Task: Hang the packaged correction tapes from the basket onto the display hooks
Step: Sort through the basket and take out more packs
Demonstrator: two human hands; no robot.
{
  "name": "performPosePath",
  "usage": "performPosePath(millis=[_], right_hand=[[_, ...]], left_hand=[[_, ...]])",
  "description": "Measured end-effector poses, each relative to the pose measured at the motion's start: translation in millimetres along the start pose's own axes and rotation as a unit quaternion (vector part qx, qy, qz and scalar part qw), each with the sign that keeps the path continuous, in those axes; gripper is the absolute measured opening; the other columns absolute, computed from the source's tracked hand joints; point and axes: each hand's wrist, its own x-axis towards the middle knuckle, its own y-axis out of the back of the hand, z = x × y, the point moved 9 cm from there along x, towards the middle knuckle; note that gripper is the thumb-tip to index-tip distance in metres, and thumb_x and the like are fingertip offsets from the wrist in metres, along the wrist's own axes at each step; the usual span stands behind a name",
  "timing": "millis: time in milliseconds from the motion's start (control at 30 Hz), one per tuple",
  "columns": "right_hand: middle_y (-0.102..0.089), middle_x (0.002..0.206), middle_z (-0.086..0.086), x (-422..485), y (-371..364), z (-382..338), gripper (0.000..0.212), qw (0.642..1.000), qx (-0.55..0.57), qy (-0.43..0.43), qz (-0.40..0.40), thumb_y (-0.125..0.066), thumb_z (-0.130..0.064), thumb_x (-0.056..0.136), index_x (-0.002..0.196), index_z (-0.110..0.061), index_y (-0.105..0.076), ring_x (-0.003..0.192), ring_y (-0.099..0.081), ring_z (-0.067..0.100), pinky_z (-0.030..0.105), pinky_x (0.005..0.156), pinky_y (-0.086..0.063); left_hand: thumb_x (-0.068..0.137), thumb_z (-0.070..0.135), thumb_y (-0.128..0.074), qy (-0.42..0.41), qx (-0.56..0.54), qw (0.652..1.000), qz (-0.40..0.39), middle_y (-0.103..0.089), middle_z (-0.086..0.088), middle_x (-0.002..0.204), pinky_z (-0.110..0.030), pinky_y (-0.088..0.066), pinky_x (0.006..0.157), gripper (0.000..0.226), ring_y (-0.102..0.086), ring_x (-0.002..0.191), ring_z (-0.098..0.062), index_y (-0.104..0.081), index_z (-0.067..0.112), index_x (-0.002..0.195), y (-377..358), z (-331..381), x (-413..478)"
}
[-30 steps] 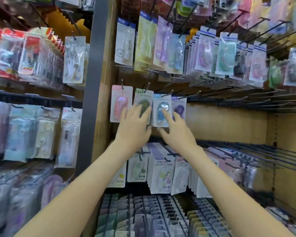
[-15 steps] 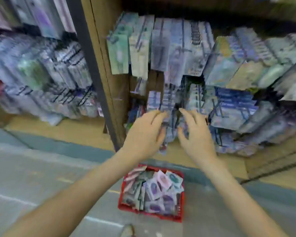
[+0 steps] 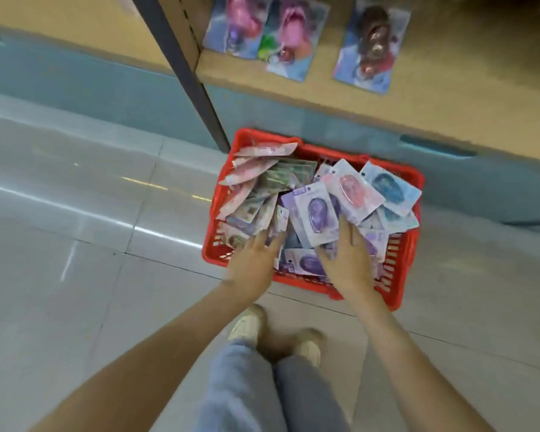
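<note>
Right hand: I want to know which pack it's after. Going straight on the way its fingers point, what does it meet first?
Probably the purple-backed pack in the red basket; fingertips of the right hand seem to touch it, though depth is unclear.

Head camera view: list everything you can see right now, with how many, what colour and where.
basket: one, red, centre of frame
correction tape packs: many, purple, pink, blue, green, heaped in the basket
shelf packs: three, bluish cards, top of frame
shelf board: one, tan, behind the basket
post: one, dark grey, left of the shelf board
floor tiles: several, pale grey, all around
shoes: two, beige, below the basket
trouser legs: two, grey-blue, bottom centre
left hand: one, straight fingers among the packs
right hand: one, thumb on a purple pack, grip unclear
</note>
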Motion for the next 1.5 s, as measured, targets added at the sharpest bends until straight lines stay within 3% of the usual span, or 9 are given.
performPosePath(millis=[200,333,533,667,833,900,1133,1300,1500], right_hand=[[-0.031,0.152,0.018,65,-48,6,0.096,0.996,-0.076,-0.006,0.054,-0.074,-0.044,0.077,0.152,-0.012,-0.025,0.137,-0.029,0.040,0.050,0.108,-0.029],[-0.050,0.136,0.020,55,-34,15,0.079,0.993,0.032,0.002,0.110,-0.064,-0.033,0.069,0.139,-0.001,-0.046,0.124,-0.045,0.042,0.043,0.105,-0.029],[-0.043,0.137,0.017,19,-10,11,0.083,0.971,0.223,-0.015,0.082,-0.082,-0.010,0.071,0.142,-0.006,-0.038,0.129,-0.039,0.027,0.028,0.104,-0.034],[-0.040,0.147,0.006,11,-23,20,0.079,0.958,0.285,0.006,-0.038,-0.074,-0.026,0.083,0.147,-0.017,-0.029,0.136,-0.037,0.014,0.029,0.110,-0.035],[-0.027,0.155,0.008,36,-10,101,0.090,0.997,-0.031,-0.063,-0.026,-0.059,-0.060,0.084,0.152,-0.017,-0.020,0.143,-0.023,0.028,0.045,0.118,-0.005],[-0.033,0.148,0.009,45,-14,111,0.085,0.992,-0.096,-0.053,-0.054,-0.059,-0.062,0.083,0.149,-0.017,-0.030,0.135,-0.028,0.032,0.047,0.116,-0.013],[-0.055,0.120,0.014,31,13,99,0.039,0.989,-0.144,0.014,-0.038,-0.068,-0.023,0.086,0.122,-0.011,-0.060,0.117,-0.046,0.035,0.041,0.098,-0.027],[-0.063,0.101,0.009,-8,77,72,0.022,0.996,0.054,-0.050,0.040,-0.062,-0.016,0.093,0.113,-0.009,-0.057,0.088,-0.055,0.026,0.030,0.069,-0.037],[-0.069,0.087,-0.011,-69,200,-21,0.018,0.863,0.488,-0.099,0.081,-0.063,-0.006,0.091,0.092,-0.023,-0.056,0.083,-0.064,0.007,0.019,0.073,-0.051]], left_hand=[[0.094,0.007,-0.052,-0.018,-0.193,0.974,0.120,-0.056,-0.019,0.120,-0.046,-0.052,0.081,0.050,-0.056,0.104,-0.038,-0.045,0.011,0.143,-26,-7,51],[0.093,0.017,-0.059,0.046,-0.323,0.930,0.167,-0.062,-0.011,0.105,-0.033,-0.046,0.079,0.048,-0.058,0.096,-0.025,-0.048,0.015,0.140,-10,1,55],[0.071,0.042,-0.079,0.218,-0.637,0.739,0.024,-0.071,-0.002,0.105,-0.036,-0.054,0.090,0.057,-0.069,0.096,-0.016,-0.055,0.015,0.115,-32,27,61],[0.080,0.011,-0.073,0.236,-0.701,0.671,0.051,-0.072,-0.013,0.105,-0.044,-0.058,0.084,0.039,-0.071,0.097,-0.027,-0.060,0.007,0.117,-39,32,63],[0.086,0.010,-0.070,0.217,-0.659,0.717,0.057,-0.070,-0.006,0.113,-0.050,-0.054,0.093,0.039,-0.068,0.104,-0.021,-0.055,0.014,0.122,-51,8,70],[0.088,0.010,-0.069,0.204,-0.636,0.743,0.046,-0.069,-0.003,0.113,-0.049,-0.055,0.091,0.038,-0.068,0.104,-0.019,-0.054,0.017,0.122,-55,4,69],[0.087,0.012,-0.070,0.182,-0.610,0.771,0.005,-0.069,-0.007,0.110,-0.047,-0.056,0.090,0.039,-0.069,0.099,-0.020,-0.055,0.012,0.123,-55,9,49],[0.082,0.008,-0.073,0.182,-0.653,0.735,-0.003,-0.069,-0.013,0.106,-0.037,-0.057,0.077,0.042,-0.068,0.096,-0.027,-0.056,0.006,0.120,-12,21,18],[0.083,0.009,-0.072,0.096,-0.676,0.730,-0.022,-0.072,-0.003,0.102,-0.027,-0.056,0.075,0.032,-0.068,0.092,-0.020,-0.061,0.019,0.111,119,70,-45]])
